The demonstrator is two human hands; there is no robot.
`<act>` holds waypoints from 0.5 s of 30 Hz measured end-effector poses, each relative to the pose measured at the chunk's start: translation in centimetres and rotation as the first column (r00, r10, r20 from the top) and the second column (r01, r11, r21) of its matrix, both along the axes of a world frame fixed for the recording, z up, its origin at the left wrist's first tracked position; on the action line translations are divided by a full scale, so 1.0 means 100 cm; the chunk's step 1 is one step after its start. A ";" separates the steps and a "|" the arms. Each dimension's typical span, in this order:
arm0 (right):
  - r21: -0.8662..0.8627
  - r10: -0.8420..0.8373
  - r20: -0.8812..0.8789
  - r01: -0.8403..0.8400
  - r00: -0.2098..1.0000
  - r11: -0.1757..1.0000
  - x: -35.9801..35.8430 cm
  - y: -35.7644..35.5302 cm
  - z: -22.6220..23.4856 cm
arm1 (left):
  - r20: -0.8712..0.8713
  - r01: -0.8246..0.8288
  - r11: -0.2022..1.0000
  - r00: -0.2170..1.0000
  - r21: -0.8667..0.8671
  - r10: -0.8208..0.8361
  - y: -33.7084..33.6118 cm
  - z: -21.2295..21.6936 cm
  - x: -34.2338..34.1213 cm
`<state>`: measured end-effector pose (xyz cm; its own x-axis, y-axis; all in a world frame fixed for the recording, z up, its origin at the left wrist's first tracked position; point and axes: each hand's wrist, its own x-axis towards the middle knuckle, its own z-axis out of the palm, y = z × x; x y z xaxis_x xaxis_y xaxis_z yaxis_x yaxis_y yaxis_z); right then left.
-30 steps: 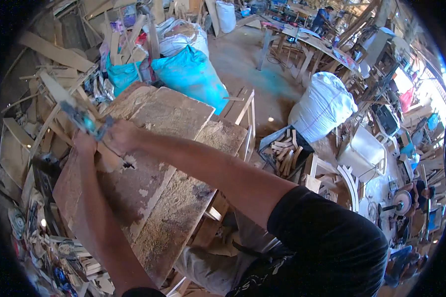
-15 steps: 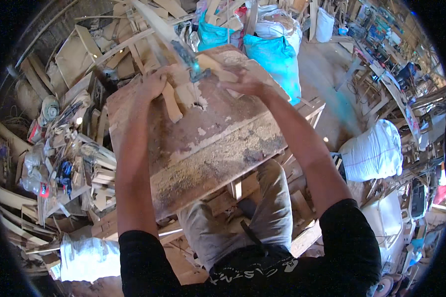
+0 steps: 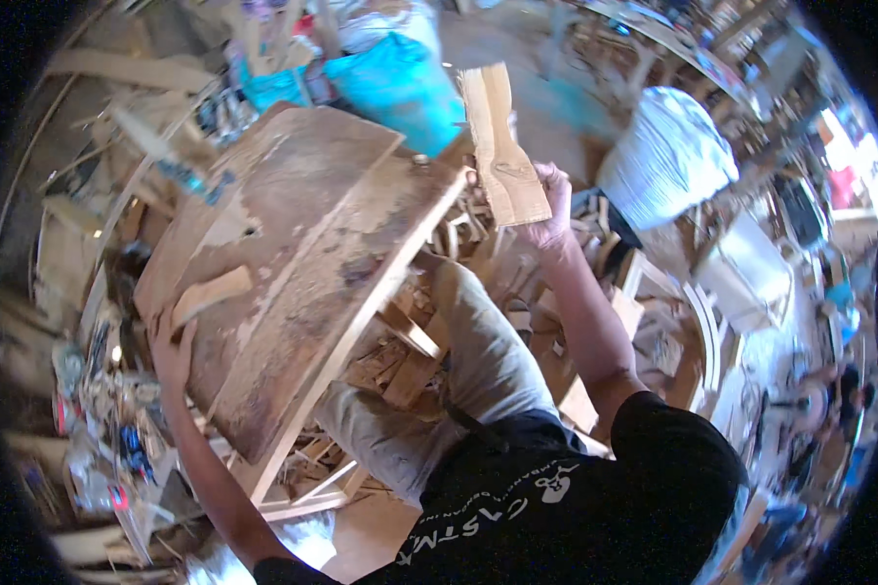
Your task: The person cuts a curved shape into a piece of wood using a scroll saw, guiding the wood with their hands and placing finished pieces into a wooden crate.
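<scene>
In my raised right hand (image 3: 548,207) is a flat, pale piece of wood (image 3: 505,156) with wavy cut sides, held by its lower end past the right corner of the worktable (image 3: 293,200). My left hand (image 3: 174,349) is at the table's left edge, its fingers at the near end of a smaller curved piece of wood (image 3: 215,292) lying on the tabletop. Just right of that piece, a small dark slot (image 3: 251,232) shows in the surface. A metal saw guide (image 3: 197,182), blurred, hangs over the far left side of the table.
Sawdust coats the table's near strip. Teal sacks (image 3: 390,88) stand behind it, and a white sack (image 3: 668,156) sits to the right. Wood offcuts (image 3: 400,380) lie underneath around my legs. Scraps and plastic bottles (image 3: 88,485) are heaped on the left.
My right hand has lifted the wavy wood piece away from the saw guide, toward the right and nearer me. My left hand is now at the table's left edge. The view has turned right.
</scene>
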<state>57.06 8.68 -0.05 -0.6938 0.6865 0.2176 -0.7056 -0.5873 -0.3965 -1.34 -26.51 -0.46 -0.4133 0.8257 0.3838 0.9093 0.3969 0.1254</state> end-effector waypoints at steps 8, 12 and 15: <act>-0.105 -0.235 0.260 0.269 0.937 0.957 0.101 -0.047 -0.118 | 0.116 -0.141 0.988 0.984 0.061 0.133 -0.053 -0.021 0.024; 0.006 -0.184 0.821 0.312 0.541 0.950 0.147 -0.075 -0.232 | 0.029 -0.215 0.975 0.976 0.061 0.214 -0.067 -0.008 0.067; 0.056 -0.056 0.998 0.227 -0.008 0.972 0.149 -0.083 -0.331 | 0.014 -0.198 0.970 0.980 0.144 0.198 -0.075 -0.010 0.088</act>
